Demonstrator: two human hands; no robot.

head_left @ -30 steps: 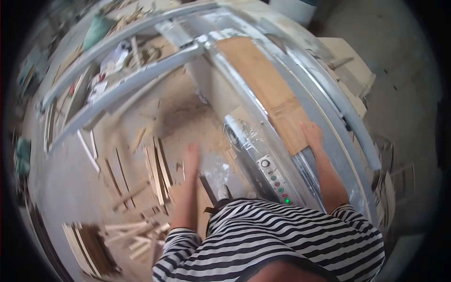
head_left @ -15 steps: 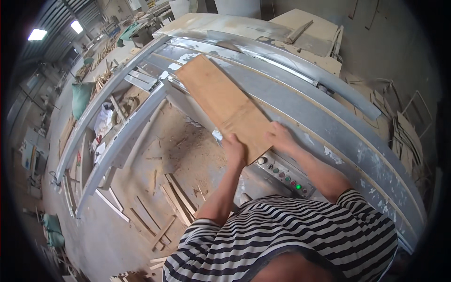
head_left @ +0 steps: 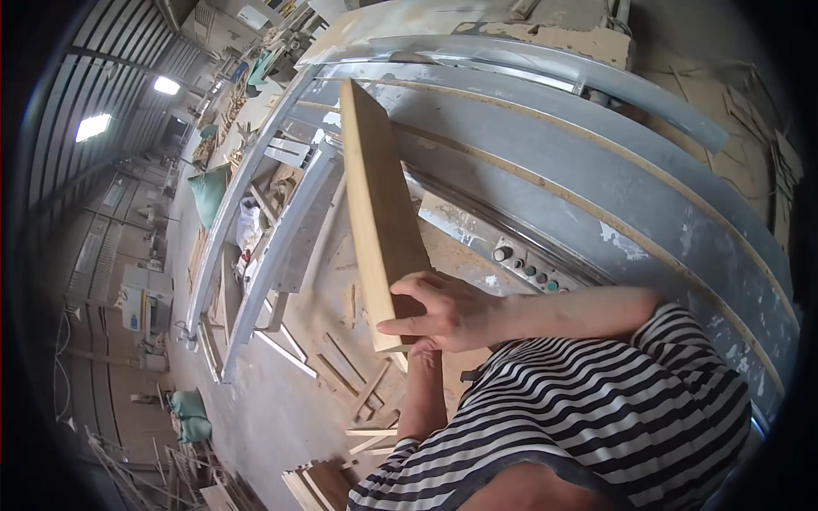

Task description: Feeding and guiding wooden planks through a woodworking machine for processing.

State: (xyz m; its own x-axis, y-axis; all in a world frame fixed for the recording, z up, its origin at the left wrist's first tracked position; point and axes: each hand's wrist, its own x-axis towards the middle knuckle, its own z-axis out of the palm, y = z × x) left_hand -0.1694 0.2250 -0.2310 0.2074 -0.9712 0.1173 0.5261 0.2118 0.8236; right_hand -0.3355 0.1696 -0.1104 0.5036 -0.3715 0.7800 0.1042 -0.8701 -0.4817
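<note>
A long, thick wooden board (head_left: 388,196) is tipped up, its pale narrow edge and one broad brown face showing. Its far end overlaps the grey metal machine bed (head_left: 545,145) in the view. At the board's near end my right hand (head_left: 443,311) is closed on it, thumb and fingers across the edge. Just below, my left hand (head_left: 424,347) is close against the same end, mostly covered by my right hand and the board. Its fingers are hidden. Right of the board is a control panel (head_left: 530,268) with a row of round buttons.
Two curved grey metal rails (head_left: 281,234) extend from the bed on the left. Wood offcuts (head_left: 366,387) and sawdust lie on the floor below, with stacked planks (head_left: 328,485) at the lower edge. A green sack (head_left: 209,194) stands farther left.
The board has turned from broad face up to tipped on edge. My right hand has shifted left, from the board's right side across its near end. The view has swung left.
</note>
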